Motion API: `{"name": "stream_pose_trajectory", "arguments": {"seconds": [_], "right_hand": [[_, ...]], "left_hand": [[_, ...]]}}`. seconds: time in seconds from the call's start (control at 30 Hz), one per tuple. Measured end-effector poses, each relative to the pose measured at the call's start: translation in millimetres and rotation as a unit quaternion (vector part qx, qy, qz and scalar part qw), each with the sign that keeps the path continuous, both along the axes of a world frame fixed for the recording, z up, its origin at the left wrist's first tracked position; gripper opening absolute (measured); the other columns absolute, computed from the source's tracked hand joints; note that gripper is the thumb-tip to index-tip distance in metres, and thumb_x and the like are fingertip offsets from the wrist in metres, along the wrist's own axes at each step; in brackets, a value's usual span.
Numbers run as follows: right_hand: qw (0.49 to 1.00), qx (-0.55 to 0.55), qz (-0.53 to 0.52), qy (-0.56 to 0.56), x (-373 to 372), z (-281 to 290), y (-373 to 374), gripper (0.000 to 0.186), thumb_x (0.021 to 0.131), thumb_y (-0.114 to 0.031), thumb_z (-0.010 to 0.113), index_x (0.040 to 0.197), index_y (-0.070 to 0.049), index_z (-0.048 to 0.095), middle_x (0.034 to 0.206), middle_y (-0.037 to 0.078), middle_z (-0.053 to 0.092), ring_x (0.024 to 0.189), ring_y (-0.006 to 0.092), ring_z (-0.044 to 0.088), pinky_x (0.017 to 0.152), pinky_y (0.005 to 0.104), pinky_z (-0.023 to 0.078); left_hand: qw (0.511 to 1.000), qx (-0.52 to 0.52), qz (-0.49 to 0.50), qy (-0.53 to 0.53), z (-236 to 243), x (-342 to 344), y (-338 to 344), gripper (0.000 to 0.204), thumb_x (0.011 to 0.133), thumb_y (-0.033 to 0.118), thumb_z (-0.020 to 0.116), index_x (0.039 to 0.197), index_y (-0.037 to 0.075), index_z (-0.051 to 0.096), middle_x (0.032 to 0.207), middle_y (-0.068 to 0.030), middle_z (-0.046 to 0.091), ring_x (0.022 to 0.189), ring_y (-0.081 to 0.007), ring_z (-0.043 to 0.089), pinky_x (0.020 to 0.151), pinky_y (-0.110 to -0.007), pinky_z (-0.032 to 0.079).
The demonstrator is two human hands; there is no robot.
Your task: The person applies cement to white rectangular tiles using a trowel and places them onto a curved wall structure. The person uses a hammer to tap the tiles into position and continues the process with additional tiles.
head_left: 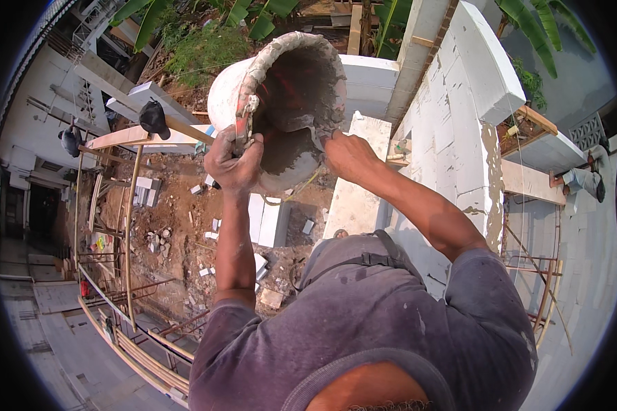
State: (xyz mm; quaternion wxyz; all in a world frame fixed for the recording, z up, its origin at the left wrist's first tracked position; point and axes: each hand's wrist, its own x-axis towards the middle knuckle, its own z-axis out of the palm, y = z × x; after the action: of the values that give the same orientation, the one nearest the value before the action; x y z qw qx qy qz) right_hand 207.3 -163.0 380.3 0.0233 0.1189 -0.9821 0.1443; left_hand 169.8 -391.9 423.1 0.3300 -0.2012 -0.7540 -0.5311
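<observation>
My left hand (233,157) grips the rim of a tilted, mortar-crusted white bucket (227,96), held high above the ground. Grey wet mortar (286,154) coats the bucket's inside, with red showing through. My right hand (349,154) is closed on a metal trowel (304,125) at the bucket's right side, its blade inside over the mortar; the handle is mostly hidden by my fingers. A long pale ledge or board (353,212) lies below my right forearm, beside the white block wall (452,137).
Below are dirt and rubble (161,240) with stacked white blocks (267,219). Bamboo and plank scaffolding (130,226) stands left, a black cap (154,120) on its top beam. A person (70,140) is at far left, another (583,181) on a plank at right. Banana leaves hang above.
</observation>
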Motion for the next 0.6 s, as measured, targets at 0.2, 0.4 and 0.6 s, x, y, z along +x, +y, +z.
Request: {"name": "stream_pose_trajectory", "arguments": {"seconds": [0.2, 0.4, 0.6], "right_hand": [[0.994, -0.097, -0.046, 0.028, -23, 24, -23, 0.036, 0.089, -0.020, 0.062, 0.112, 0.008, 0.061, 0.099, 0.032, 0.061, 0.087, 0.0476, 0.065, 0.076, 0.0518, 0.055], [0.979, -0.203, 0.004, -0.008, -38, 26, -25, 0.041, 0.090, -0.018, 0.060, 0.121, 0.008, 0.054, 0.100, 0.036, 0.061, 0.084, 0.0498, 0.065, 0.067, 0.0539, 0.055], [0.981, -0.149, 0.118, -0.030, -50, 23, -23, 0.038, 0.088, -0.015, 0.062, 0.117, 0.008, 0.054, 0.098, 0.034, 0.061, 0.079, 0.0482, 0.066, 0.065, 0.0515, 0.055]], "left_hand": [[0.994, -0.079, 0.035, 0.063, 9, -1, -2, 0.029, 0.069, 0.009, 0.081, 0.096, 0.002, 0.072, 0.064, -0.0040, 0.061, 0.054, -0.0090, 0.052, 0.055, -0.024, 0.046], [0.988, -0.095, 0.103, 0.068, -2, -8, 11, 0.031, 0.068, 0.010, 0.082, 0.097, 0.003, 0.073, 0.060, -0.0048, 0.059, 0.049, -0.0126, 0.052, 0.052, -0.027, 0.045], [0.973, -0.141, 0.154, 0.098, 12, -19, 33, 0.029, 0.068, 0.010, 0.082, 0.095, 0.003, 0.073, 0.061, -0.0068, 0.061, 0.049, -0.0172, 0.057, 0.052, -0.029, 0.047]]}}
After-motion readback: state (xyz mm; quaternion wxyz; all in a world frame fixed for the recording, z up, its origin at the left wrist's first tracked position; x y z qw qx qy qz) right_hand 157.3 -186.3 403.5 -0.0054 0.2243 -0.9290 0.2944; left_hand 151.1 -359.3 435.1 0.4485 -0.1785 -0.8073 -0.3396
